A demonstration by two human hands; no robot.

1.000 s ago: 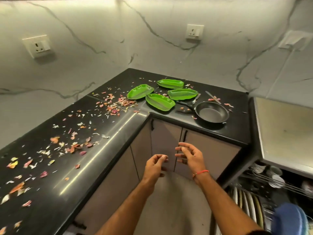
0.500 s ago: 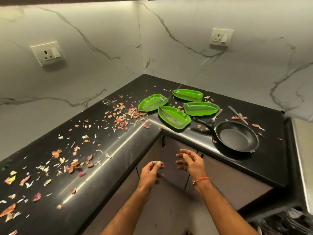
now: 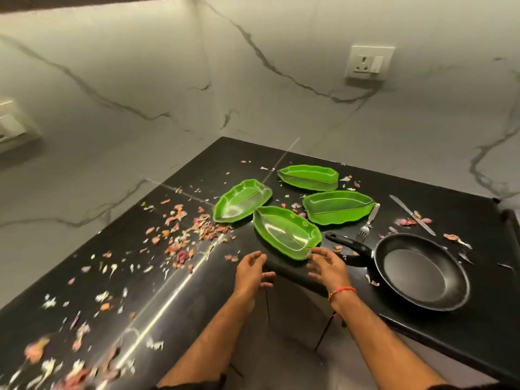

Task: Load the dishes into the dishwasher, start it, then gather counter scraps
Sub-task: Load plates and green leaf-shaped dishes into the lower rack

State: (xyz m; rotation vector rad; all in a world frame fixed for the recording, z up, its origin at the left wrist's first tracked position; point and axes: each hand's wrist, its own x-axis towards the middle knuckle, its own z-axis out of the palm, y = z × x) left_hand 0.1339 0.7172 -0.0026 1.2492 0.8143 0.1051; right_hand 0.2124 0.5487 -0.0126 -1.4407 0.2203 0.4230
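On the black bench, 4 green leaf-shaped dishes cluster near the corner, with a fork and knife at their 3 o'clock and a black frying pan at 4 o'clock. Scraps lie scattered toward 8 o'clock. The left hand and right hand, fingers loosely spread and holding nothing, hover at the nearest dish's 6 o'clock edge.

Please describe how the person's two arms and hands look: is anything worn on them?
Both forearms are bare. The right hand has a thin red-orange thread bracelet around its wrist. The left hand wears nothing visible. Dark sleeve edges show at the bottom of the picture.
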